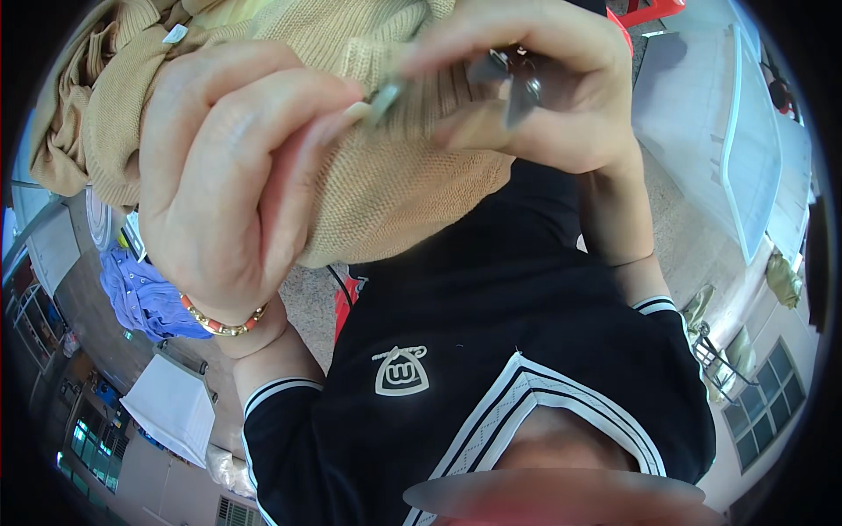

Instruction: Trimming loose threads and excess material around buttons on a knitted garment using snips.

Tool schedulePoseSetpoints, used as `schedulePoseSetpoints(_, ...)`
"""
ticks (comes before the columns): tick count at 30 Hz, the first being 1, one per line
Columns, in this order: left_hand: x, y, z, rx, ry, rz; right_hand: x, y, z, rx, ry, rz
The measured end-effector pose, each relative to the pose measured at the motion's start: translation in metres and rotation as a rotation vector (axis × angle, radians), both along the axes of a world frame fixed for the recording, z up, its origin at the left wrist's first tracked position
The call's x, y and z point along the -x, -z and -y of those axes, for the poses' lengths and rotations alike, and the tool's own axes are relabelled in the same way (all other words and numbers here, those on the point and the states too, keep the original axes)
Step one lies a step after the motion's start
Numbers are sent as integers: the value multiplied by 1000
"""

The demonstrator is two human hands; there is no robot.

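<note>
A beige knitted garment (395,197) is bunched in front of me, with a ribbed band between my hands. On its left side, my left hand (224,167) is closed, thumb and forefinger pinching at the knit. A small greenish thing (383,101), smeared by motion, shows at those fingertips; its kind cannot be made out. My right hand (570,88) curls round small dark metal thread snips (522,96) lying inside the grip. Its blurred thumb and forefinger reach toward the ribbed band. A small white tag (175,33) sits on the garment's upper left.
Purple-blue cloth (153,294) lies at the left, below the garment. A white bin-like container (171,408) stands on the floor at lower left. To the right is a large translucent plastic bin (702,131), with red plastic (649,12) near the top.
</note>
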State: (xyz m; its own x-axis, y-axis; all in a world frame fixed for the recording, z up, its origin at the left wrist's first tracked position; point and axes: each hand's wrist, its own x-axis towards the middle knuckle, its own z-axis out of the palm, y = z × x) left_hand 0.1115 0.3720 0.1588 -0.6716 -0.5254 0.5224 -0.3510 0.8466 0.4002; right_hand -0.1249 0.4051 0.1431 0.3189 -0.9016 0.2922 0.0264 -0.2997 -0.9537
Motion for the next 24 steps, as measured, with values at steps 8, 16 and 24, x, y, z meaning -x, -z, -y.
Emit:
schedulePoseSetpoints(8, -4, 0, -7, 64, -40, 27, -2, 8, 5, 98, 52, -70)
schedulePoseSetpoints(16, -1, -7, -17, -171, -105, 58, -7, 8, -6, -123, 13, -113)
schedulePoseSetpoints(24, 7, -11, -5, -205, -4, 98, -6, 24, -6, -342, -37, 298)
